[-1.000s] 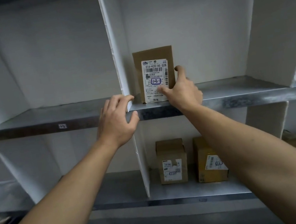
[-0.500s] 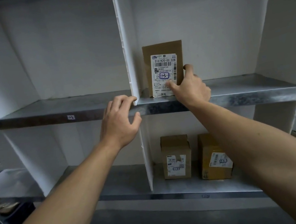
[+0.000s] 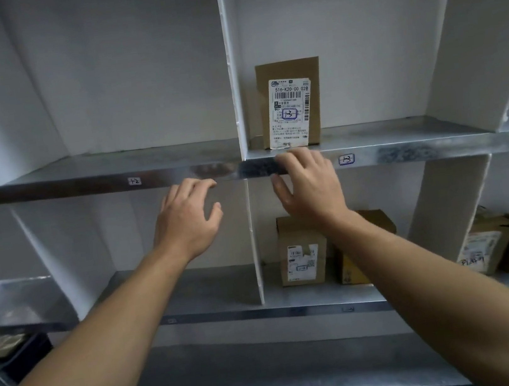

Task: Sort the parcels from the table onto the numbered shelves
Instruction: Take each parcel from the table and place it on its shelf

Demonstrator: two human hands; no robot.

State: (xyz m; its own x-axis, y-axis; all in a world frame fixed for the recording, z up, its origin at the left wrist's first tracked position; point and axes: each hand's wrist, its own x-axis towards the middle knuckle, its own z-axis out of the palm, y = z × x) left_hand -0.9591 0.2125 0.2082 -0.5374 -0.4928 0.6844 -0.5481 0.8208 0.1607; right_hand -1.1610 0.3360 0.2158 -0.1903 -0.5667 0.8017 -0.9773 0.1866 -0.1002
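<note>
On the upper shelf (image 3: 404,140), just right of the white divider (image 3: 230,64), the parcel (image 3: 291,103) stands upright, label facing me, with "1-3" handwritten in a blue box on it. Front edge of that shelf carries a tag (image 3: 346,159) reading 1-3, right of the divider, and a 1-2 tag (image 3: 134,181) left of it. My right hand (image 3: 309,191) is below the parcel, empty, fingers spread, fingertips at the shelf's front edge; apart from the parcel. My left hand (image 3: 187,219) is left of the divider, below the shelf edge, empty, fingers loosely curled, holding nothing. Below, right of the divider: two boxes (image 3: 301,252) stand side by side, the right one partly hidden by my forearm. Further right, past the next partition, two more boxes (image 3: 488,240), blurred
</note>
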